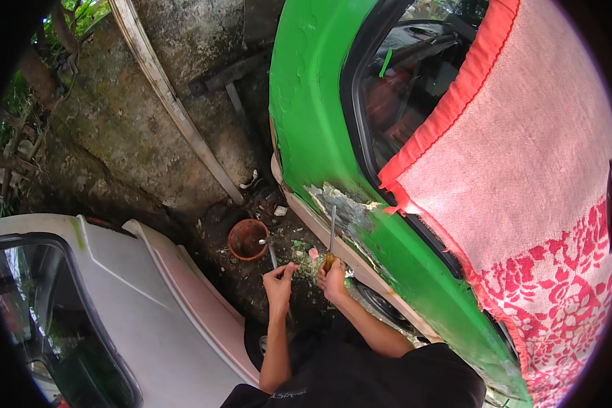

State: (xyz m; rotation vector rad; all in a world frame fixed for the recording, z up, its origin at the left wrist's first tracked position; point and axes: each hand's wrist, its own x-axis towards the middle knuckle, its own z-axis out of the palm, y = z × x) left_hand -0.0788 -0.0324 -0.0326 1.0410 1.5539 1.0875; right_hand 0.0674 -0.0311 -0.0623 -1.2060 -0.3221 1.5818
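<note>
In my right hand point(332, 281) is a screwdriver point(332, 231) with an amber handle and a long metal shaft. My fingers wrap its handle, and the shaft points up and away, its far end in front of the damaged patch point(347, 209) on the green car point(316, 129). Paint there is flaked, showing grey and pale filler. My left hand point(279, 282) is closed in a pinch a little to the left. Behind it runs a thin grey rod point(272, 254) with a pale round end; I cannot tell whether my fingers grip it.
A pink and red towel point(517, 170) covers part of the green car. At left stands a white car point(156, 299). Between them, a reddish-brown pot point(248, 239) and paint chips point(304, 255) are on dark ground. A long pale board point(177, 102) leans along the stained wall point(122, 115).
</note>
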